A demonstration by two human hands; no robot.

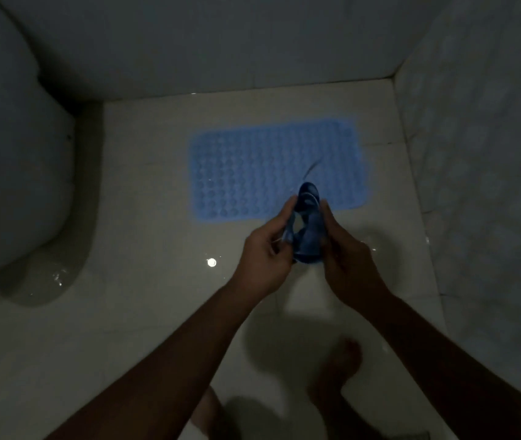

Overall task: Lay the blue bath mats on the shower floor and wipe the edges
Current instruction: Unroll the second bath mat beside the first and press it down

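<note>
Head view: our left hand (265, 249) and right hand (344, 252) pinch a dark blue cloth (308, 223), probably soft and light, above the blue mat (252, 166) lying flat; we'd grip its edges.

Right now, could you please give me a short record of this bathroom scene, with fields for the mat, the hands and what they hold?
mat on floor: one light blue bath mat, flat on the tiled floor near the far wall
held item: dark blue cloth, bunched, above the mat's near edge
left hand: fingers closed on the cloth's left side
right hand: fingers closed on the cloth's right side
left of mat: white toilet
second mat: none visible
lighting: dim
</note>
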